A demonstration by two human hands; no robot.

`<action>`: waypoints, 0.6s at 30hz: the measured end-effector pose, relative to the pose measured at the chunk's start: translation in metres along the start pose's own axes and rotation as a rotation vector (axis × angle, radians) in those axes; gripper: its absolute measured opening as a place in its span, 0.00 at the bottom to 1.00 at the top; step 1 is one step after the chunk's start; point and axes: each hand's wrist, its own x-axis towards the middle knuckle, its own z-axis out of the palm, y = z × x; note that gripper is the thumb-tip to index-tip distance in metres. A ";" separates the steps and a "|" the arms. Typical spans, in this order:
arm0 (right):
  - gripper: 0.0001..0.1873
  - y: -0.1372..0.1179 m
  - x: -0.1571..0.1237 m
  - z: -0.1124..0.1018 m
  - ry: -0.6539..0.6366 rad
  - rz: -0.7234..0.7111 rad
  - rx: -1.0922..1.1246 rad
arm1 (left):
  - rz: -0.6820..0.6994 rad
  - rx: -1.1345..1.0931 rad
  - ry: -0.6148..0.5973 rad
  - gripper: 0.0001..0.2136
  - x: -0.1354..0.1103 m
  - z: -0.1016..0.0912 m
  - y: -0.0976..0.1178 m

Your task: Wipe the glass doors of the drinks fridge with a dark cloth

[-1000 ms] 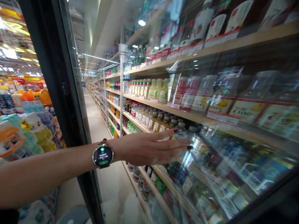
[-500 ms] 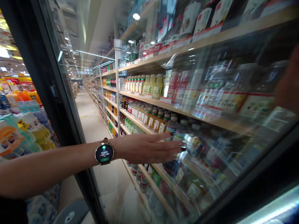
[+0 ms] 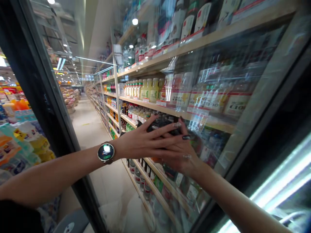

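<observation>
My left hand (image 3: 149,139) reaches across from the left, wearing a round smartwatch (image 3: 106,152) at the wrist. Its fingers are stretched out and apart, overlapping the back of my right hand (image 3: 181,155). The right hand comes in from the lower right with a finger pointing up; its other fingers are mostly hidden under the left hand. A dark, shiny shape (image 3: 160,124) shows behind the fingers, but I cannot make out what it is. Both hands are in front of a glass pane (image 3: 206,64), with bottles seen in or through it.
A dark door frame (image 3: 41,84) slants down on the left. Wooden shelves (image 3: 155,105) carry rows of drink bottles (image 3: 153,90). Beyond the frame runs a pale aisle floor (image 3: 87,119), with wrapped drink packs (image 3: 17,139) at the left. A bright light strip (image 3: 279,191) glows lower right.
My right hand has come in from the right edge and now meets my left hand. The left hand has moved slightly left and up, its fingers more spread. The view has shifted a little.
</observation>
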 end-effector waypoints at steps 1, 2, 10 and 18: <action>0.12 0.003 -0.009 -0.006 0.049 -0.054 -0.012 | 0.007 0.014 0.087 0.35 -0.004 0.005 0.004; 0.12 0.005 -0.020 -0.011 0.085 -0.104 -0.030 | -0.013 0.029 0.143 0.33 -0.009 0.010 0.008; 0.22 0.037 -0.065 -0.044 0.300 0.111 -0.218 | -0.022 0.044 0.045 0.35 0.034 -0.023 -0.044; 0.38 0.063 -0.114 -0.029 0.296 0.356 -0.410 | 0.167 -0.021 0.150 0.26 0.049 0.023 0.039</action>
